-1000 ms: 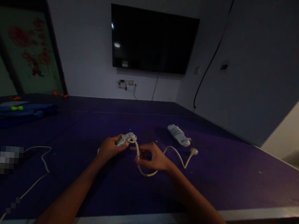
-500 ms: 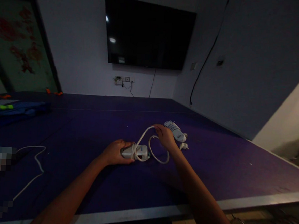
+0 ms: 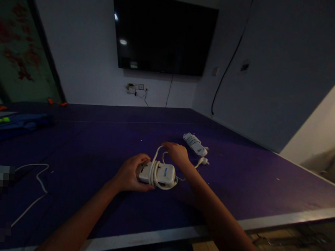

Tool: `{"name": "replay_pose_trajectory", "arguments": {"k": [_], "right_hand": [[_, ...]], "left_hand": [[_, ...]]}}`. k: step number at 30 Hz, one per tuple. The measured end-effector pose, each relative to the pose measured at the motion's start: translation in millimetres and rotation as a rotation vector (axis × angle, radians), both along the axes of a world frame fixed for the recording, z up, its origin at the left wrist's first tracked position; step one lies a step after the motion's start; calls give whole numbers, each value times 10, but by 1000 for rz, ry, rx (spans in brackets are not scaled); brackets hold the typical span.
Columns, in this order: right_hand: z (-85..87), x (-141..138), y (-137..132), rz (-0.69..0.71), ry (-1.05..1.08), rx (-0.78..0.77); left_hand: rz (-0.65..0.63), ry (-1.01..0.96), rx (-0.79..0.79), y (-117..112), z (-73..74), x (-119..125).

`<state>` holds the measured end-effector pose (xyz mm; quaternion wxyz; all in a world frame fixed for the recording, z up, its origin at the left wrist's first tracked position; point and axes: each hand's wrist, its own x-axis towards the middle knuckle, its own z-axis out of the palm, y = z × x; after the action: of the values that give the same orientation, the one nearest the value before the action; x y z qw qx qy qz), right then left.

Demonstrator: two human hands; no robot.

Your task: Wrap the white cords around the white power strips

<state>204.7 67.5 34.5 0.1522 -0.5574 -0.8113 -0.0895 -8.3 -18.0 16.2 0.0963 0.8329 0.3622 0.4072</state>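
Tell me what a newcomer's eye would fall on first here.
Probably the big black television on the back wall. Next, above the purple tabletop, the white block gripped by the left hand, its cord wrapped around it and pinched by the right hand.

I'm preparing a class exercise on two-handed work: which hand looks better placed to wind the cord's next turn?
Probably the right hand: it holds the cord beyond the wound turns, while the left hand grips the white power strip at its left end.
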Motion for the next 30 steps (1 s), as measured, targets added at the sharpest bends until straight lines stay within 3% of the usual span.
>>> {"name": "replay_pose_trajectory", "arguments": {"k": [11,19,30], "right_hand": [[97,-195,-144,54,-53,-104],[-13,-368,-247,72,-143,-38],[-82,-520,-433,261,-211,-35]], "left_hand": [[115,-446,70,-16,-1,19],[333,-795,-17,184,9,-22],[546,-810,-85,380,-123,-92]]}}
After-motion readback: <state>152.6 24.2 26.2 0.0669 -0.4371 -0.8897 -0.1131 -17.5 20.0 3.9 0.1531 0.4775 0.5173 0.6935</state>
